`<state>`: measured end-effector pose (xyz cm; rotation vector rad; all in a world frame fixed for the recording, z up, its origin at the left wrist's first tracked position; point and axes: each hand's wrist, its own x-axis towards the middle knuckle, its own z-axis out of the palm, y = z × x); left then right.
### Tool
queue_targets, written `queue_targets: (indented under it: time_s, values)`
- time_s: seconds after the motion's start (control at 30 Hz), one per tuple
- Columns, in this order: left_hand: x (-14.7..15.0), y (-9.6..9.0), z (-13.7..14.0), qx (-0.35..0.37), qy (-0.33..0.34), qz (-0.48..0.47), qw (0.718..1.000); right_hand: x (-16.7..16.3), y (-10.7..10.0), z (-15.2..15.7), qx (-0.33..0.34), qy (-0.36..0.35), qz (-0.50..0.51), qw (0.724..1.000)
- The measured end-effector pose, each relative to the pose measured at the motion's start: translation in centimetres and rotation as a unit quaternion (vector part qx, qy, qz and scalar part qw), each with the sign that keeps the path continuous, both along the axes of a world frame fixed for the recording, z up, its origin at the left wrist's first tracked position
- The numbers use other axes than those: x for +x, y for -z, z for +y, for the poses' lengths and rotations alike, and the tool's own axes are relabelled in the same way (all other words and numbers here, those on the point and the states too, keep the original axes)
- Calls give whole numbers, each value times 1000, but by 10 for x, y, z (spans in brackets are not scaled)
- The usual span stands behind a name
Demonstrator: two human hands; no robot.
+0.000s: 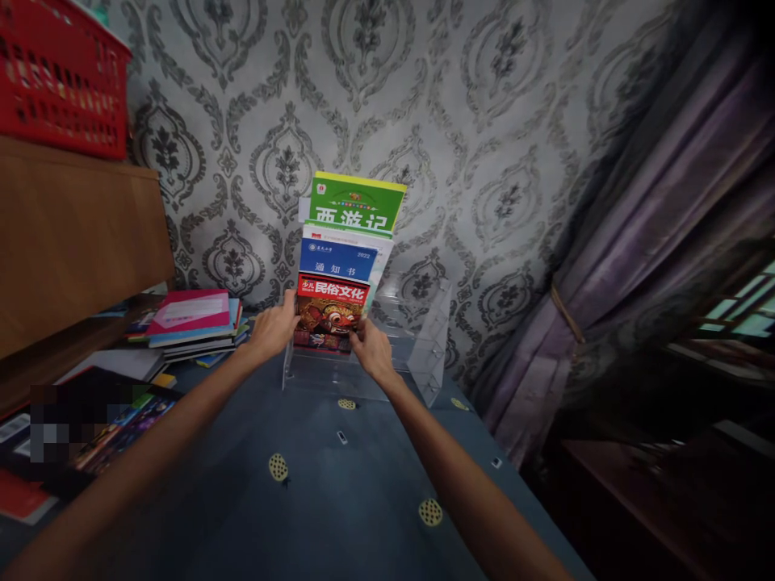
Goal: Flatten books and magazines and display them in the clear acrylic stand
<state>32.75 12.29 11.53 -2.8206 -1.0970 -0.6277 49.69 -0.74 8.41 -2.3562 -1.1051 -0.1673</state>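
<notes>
A clear plastic tiered rack (pixel 429 355) stands on the table against the wall. In its left part, a red-topped book (pixel 332 316) with a carved mask on its cover stands upright in front. My left hand (pixel 275 324) is closed at that book's left edge, by the side of the rack. Pinched on its lower right edge is my right hand (pixel 371 349), thumb on the cover side. Behind it rise a blue booklet (pixel 337 257) marked 2022 and, highest at the back, a green book (pixel 356 202) with a yellow top edge.
Stacked books (pixel 190 316) with a pink one on top lie to the left, near a dark book (pixel 115 428). A red basket (pixel 66 81) sits on a wooden shelf unit (pixel 78 242). The blue tablecloth (pixel 339 500) ends at the right near a purple curtain (pixel 563 323).
</notes>
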Motion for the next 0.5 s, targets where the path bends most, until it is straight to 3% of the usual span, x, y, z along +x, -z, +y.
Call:
queue_targets:
  time_s: [0.5]
  values:
    - [-10,12,17,-39,63,-28,997,13,21,0,92,-75,-48,992]
